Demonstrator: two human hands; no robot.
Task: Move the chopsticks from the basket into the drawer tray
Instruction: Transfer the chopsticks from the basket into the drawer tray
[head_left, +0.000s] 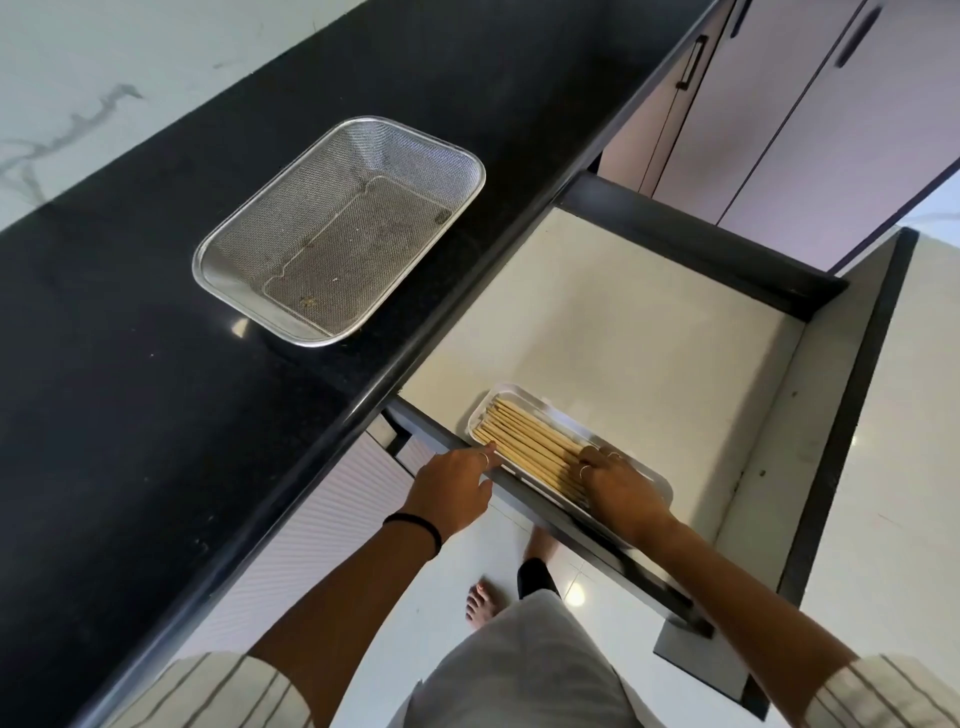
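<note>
A person stands at a black stone counter (156, 364), seen from above through a head-worn camera. A pulled-out drawer (649, 322) with a pale floor opens below the counter edge. In its near left corner sits a white drawer tray (618, 441) holding a bundle of pale wooden chopsticks (530, 441), laid side by side in a flat row. On the counter, well apart from the drawer, a metal mesh basket (337, 228) holds no chopsticks, only a few specks on its floor.

The chopsticks' long axis runs diagonally, from the tray's far left end toward its near right end, in line with the tray's long side. Which ends are the tips cannot be told.

The left hand (452, 488) reaches over the drawer's dark front rail, fingers extended, with a fingertip touching the near edge of the row. The right hand (618, 483) rests on the chopsticks' near right portion, fingers lightly bent and pressing down on the sticks rather than wrapping them. The two hands are apart, one at each side of the bundle.

The chopsticks look light, thin and stiff, smooth enough to roll or slide against each other. They would likely handle best gathered as a bunch near the middle, or squared up by nudging from the sides and ends. Judging by the basket, the transfer appears all but complete, with only tidying left.
</note>
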